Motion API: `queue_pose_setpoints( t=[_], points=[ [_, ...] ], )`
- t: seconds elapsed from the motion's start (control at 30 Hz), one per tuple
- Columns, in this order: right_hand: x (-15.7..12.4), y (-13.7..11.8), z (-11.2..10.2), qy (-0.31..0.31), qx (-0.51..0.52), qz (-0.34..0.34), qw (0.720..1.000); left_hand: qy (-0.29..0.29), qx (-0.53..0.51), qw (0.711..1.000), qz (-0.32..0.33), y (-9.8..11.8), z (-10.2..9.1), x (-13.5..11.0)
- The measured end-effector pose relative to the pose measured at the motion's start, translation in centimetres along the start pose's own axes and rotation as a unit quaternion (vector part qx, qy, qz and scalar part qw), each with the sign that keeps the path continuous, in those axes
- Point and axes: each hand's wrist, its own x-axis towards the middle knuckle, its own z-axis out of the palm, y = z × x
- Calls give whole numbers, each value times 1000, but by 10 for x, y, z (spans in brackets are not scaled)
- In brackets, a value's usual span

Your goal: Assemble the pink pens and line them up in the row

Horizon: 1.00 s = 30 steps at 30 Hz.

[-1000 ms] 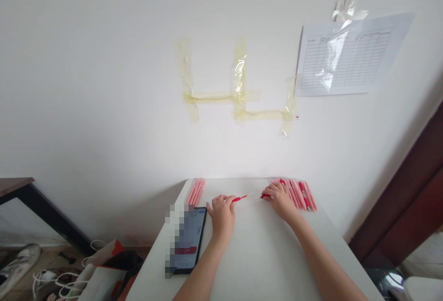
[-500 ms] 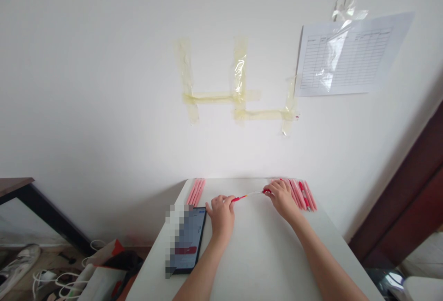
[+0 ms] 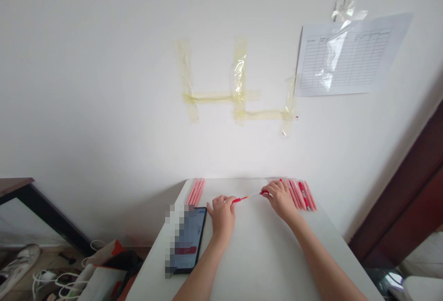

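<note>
Above the white table, my left hand (image 3: 222,212) is closed around a red pen part (image 3: 236,200). A thin ink refill (image 3: 249,196), red then clear, reaches from that part toward the right. My right hand (image 3: 279,196) pinches another red pen part (image 3: 265,192), mostly covered by the fingers. The refill's clear end meets this part or lies just beside it; I cannot tell whether it is inside. Right of my right hand lies a row of pink pens (image 3: 294,194) with a red pen (image 3: 306,196) among them.
Several pink pens (image 3: 196,192) lie at the table's back left. A phone (image 3: 188,245) rests beside my left forearm. The white wall behind carries yellowish tape (image 3: 214,98) and a printed sheet (image 3: 346,56). Bags and white cables (image 3: 69,282) are on the floor at left.
My right hand has shifted slightly left, bringing its red part closer to the one in my left hand. The stretch of refill showing between them is shorter.
</note>
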Motion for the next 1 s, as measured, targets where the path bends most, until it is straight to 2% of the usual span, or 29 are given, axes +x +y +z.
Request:
queue_pose_setpoints(
  t=[0.4,1.0],
  points=[
    [2,-11,12,-13,-7,-38,999,-18,-7,1000,20,4,0,0],
    [3,-20,7,-5,-12,-53,999,-28,-21,999,21,2,2,0]
  ],
)
